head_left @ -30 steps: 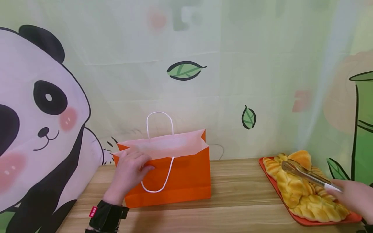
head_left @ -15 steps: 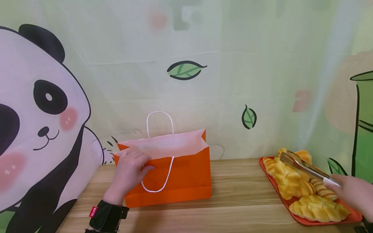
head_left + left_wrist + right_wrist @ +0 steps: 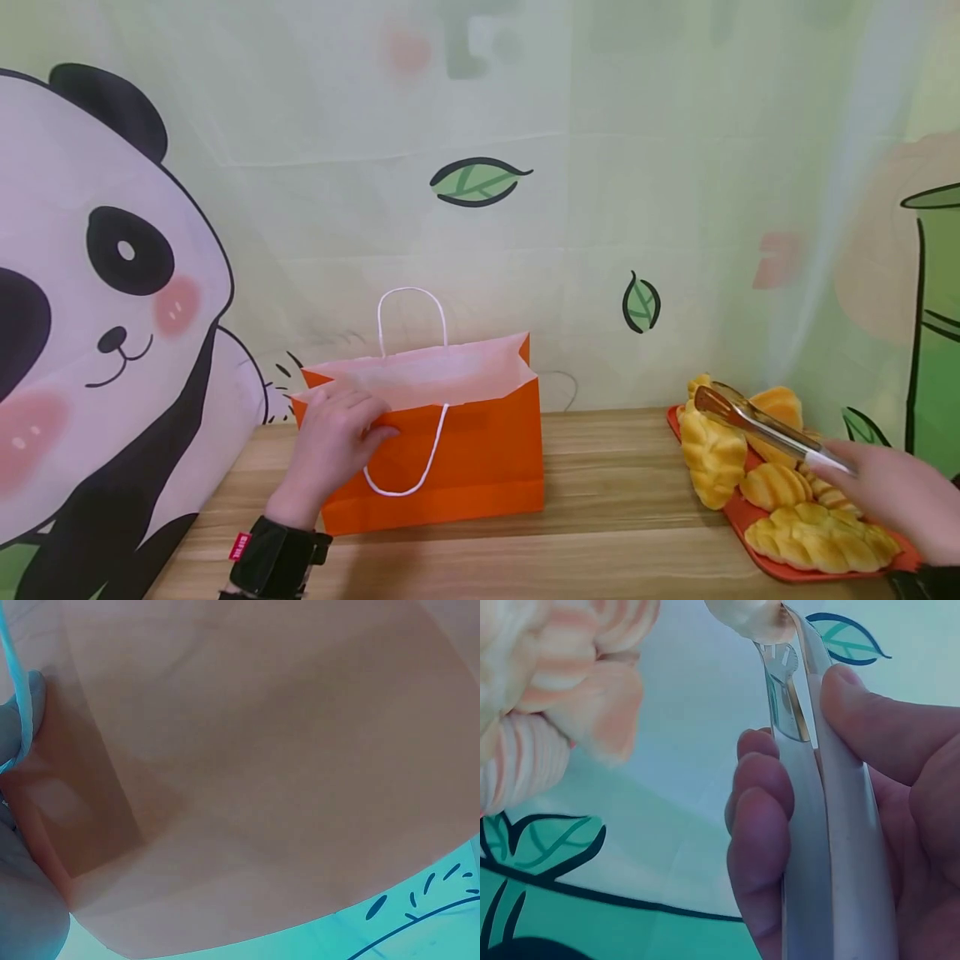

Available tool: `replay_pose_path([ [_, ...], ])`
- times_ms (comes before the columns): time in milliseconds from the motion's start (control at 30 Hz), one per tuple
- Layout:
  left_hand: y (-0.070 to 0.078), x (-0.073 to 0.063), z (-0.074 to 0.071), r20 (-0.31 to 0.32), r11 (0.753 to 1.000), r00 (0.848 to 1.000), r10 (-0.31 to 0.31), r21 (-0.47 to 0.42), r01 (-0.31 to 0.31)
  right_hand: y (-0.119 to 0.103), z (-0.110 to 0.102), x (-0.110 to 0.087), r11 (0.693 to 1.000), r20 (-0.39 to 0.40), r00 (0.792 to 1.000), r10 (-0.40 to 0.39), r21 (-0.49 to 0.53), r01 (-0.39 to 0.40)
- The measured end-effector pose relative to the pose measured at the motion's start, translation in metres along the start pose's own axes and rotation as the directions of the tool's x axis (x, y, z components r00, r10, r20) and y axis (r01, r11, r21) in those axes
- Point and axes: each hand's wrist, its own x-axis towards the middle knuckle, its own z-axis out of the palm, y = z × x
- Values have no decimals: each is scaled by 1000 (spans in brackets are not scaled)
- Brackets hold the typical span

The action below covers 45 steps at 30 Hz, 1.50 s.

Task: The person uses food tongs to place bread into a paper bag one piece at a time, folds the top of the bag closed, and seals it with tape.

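Note:
An orange paper shopping bag with white cord handles stands open-topped on the table. My left hand holds its front rim near the left corner, thumb outside. The left wrist view is filled by the bag's pale inner wall. My right hand grips a pair of tongs with white handles, thumb on one arm and fingers round the other. Between the tongs' tips is a long braided bread roll, over the tray's left edge; in the right wrist view only its end shows.
A red tray at the table's right bears several more breads, among them a braided loaf in front and an orange-topped bun behind. Wooden tabletop lies between bag and tray. A printed panda cloth hangs behind.
My right hand has moved left with the tongs, carrying the braided roll off the pile to the tray's left edge. Breads beneath it are uncovered. My left hand and the bag stay still.

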Motion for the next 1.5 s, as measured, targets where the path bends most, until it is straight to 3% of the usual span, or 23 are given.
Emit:
replay_pose_path([
  [633,0,0,1,-3,1000,1000,10,3,-10,-39,-3,5,988,-57,990,-126,88,130],
  [1000,-1,1,2,-11,1000,1000,13,-4,-13,-61,-7,10,967,-190,956,-224,76,242],
  [1333,-2,1,2,-9,1000,1000,9,0,-9,-82,-20,16,954,-242,933,-265,72,290],
  [1500,-3,1,3,-9,1000,1000,12,-3,-12,-96,-26,19,936,-299,905,-302,86,341],
])
